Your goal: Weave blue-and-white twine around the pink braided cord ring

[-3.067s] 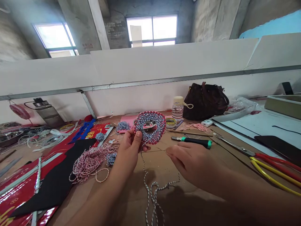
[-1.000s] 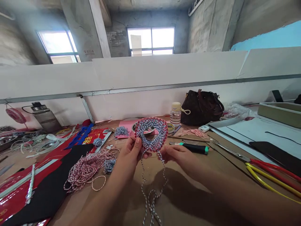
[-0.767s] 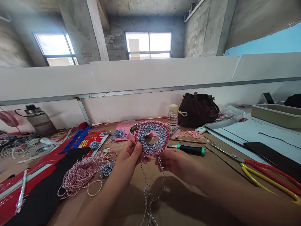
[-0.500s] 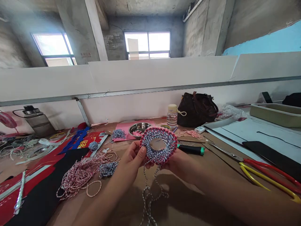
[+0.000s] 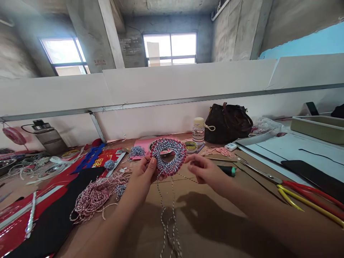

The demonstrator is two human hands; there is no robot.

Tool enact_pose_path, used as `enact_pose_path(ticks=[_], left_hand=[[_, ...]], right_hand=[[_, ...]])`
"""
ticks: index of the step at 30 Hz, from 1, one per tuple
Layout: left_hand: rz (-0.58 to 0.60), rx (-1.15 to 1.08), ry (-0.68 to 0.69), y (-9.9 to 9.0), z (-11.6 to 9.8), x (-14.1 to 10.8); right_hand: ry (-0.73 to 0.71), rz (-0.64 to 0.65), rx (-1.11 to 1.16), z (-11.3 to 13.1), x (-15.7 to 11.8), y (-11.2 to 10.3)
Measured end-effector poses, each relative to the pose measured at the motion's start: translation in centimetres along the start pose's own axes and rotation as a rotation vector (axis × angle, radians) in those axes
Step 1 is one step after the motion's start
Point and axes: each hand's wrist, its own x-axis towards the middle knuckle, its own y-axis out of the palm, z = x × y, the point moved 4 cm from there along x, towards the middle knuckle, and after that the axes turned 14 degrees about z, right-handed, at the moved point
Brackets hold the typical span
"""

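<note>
My left hand point(image 5: 142, 175) grips a round ring of braided blue, white and red cord point(image 5: 168, 156), edged with pink-red loops, between thumb and fingers. My right hand point(image 5: 205, 171) is just right of the ring, its fingertips curled and close together. A thin blue-and-white twisted twine point(image 5: 169, 222) hangs from the ring's lower edge onto the cardboard-covered table point(image 5: 204, 211). One strand runs toward my right hand, but I cannot tell whether those fingers hold it. A tangle of pink-and-white twine point(image 5: 96, 197) lies left of my left hand.
Behind the ring are a steel bowl point(image 5: 154, 145) on pink paper point(image 5: 142, 144), and a tape roll point(image 5: 190, 146). A bottle point(image 5: 198, 130) stands before a dark handbag point(image 5: 228, 123). A green-tipped knife handle point(image 5: 228, 171) and red-and-yellow-handled shears point(image 5: 309, 200) lie right.
My right hand has come off the ring and moved right, leaving it in my left hand. The ring has shifted left and the thin twine now stretches out to the right.
</note>
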Motion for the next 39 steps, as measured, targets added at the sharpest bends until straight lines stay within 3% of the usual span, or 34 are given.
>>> enact_pose_path(ticks=[3, 6, 11, 14, 16, 19, 24, 26, 28, 31, 34, 39], left_hand=[[-0.005, 0.005, -0.014, 0.1, -0.4, -0.2], [0.006, -0.008, -0.010, 0.2, -0.4, -0.2], [0.009, -0.025, 0.033, -0.1, -0.4, 0.1], [0.010, -0.008, 0.012, -0.3, -0.6, 0.1], [0.008, -0.001, 0.004, -0.3, -0.8, 0.0], [0.000, -0.018, -0.005, -0.1, -0.7, -0.2], [-0.015, -0.045, -0.038, 0.7, -0.4, -0.6], [0.001, -0.037, -0.050, 1.0, -0.4, -0.8], [0.021, -0.026, -0.062, 1.3, -0.4, -1.0], [0.039, -0.022, -0.068, 1.4, -0.3, -1.0], [0.032, -0.017, -0.037, 1.1, -0.3, -0.8], [0.003, 0.024, 0.018, 0.5, -0.3, -0.3]], right_hand=[[0.038, 0.125, -0.318, -0.4, 0.1, 1.4], [0.040, 0.149, -0.257, -0.7, 0.6, 0.3], [-0.054, -0.322, 0.207, -0.9, 1.3, -6.7], [-0.131, -0.485, 0.252, -0.7, 1.3, -10.5], [-0.160, -0.524, 0.270, -0.6, 1.3, -11.6], [-0.150, -0.431, 0.288, -0.6, 1.4, -9.7], [0.037, 0.069, 0.236, -1.0, 0.8, -0.6], [0.085, 0.224, 0.216, -1.1, 0.2, 2.0], [0.094, 0.304, 0.200, -1.2, -0.2, 3.2], [0.077, 0.324, 0.162, -1.4, -0.2, 2.9], [0.052, 0.212, 0.203, -1.5, 0.6, 1.0], [-0.051, -0.308, 0.320, -1.8, 1.7, -5.9]])
